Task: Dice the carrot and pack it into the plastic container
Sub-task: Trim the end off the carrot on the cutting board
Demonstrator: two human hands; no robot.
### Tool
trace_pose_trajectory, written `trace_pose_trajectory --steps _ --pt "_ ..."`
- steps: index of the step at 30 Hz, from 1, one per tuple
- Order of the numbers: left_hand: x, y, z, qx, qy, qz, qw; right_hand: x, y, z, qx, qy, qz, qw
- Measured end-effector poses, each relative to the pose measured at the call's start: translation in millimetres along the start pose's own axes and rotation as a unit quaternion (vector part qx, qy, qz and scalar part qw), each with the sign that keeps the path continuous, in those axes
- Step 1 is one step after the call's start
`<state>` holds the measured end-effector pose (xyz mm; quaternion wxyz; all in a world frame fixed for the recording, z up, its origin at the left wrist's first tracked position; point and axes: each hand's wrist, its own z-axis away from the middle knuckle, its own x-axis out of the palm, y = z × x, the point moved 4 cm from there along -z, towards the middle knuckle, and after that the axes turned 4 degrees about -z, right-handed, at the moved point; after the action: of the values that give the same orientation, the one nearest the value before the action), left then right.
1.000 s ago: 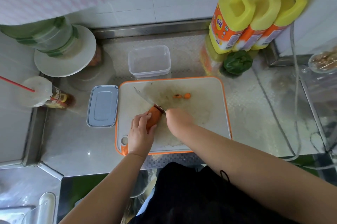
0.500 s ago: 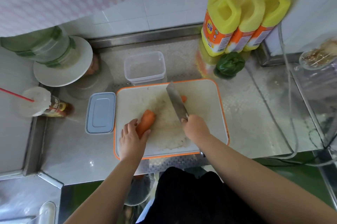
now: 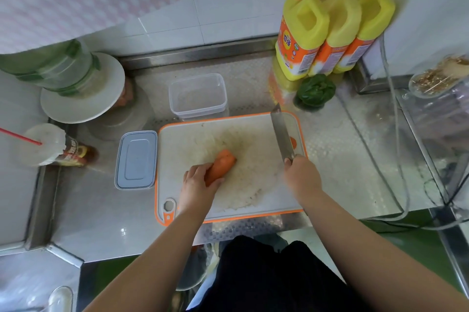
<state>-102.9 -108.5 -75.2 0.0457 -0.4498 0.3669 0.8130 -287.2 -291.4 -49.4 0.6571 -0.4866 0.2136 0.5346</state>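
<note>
The left hand (image 3: 195,184) gripped the carrot (image 3: 221,165) on the cutting board (image 3: 228,200). Well to its right, the right hand (image 3: 300,174) gripped the cleaver (image 3: 281,133), a carrot slice (image 3: 293,142) just beyond that blade.

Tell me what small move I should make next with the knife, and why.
Probably bring the knife back over the carrot and slice. Your right hand holds it at the board's right edge, and the carrot, gripped by your left hand, is mostly whole.
</note>
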Motion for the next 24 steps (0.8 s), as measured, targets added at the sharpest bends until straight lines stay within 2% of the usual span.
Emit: trace_pose_trajectory --steps 4,10,17,24 --pt "-6.7 -9.8 1.8 -0.022 -0.017 -0.013 1.000 7.0 -25.2 13.0 -0.091 -0.015 0.030 0.995" --pt "-20.5 -48.4 31.0 -0.051 -0.050 -0.089 0.993 24.5 -52.3 31.8 -0.191 -0.038 0.067 0.978" --pt "-13.9 -48.4 33.3 -0.061 -0.022 -0.040 0.997 28.9 -81.4 53.0 -0.302 -0.022 0.154 0.940" --pt "-13.4 -52.7 27.8 -0.079 -0.012 0.040 0.996 39.7 -90.6 59.4 -0.320 -0.069 0.181 0.927"
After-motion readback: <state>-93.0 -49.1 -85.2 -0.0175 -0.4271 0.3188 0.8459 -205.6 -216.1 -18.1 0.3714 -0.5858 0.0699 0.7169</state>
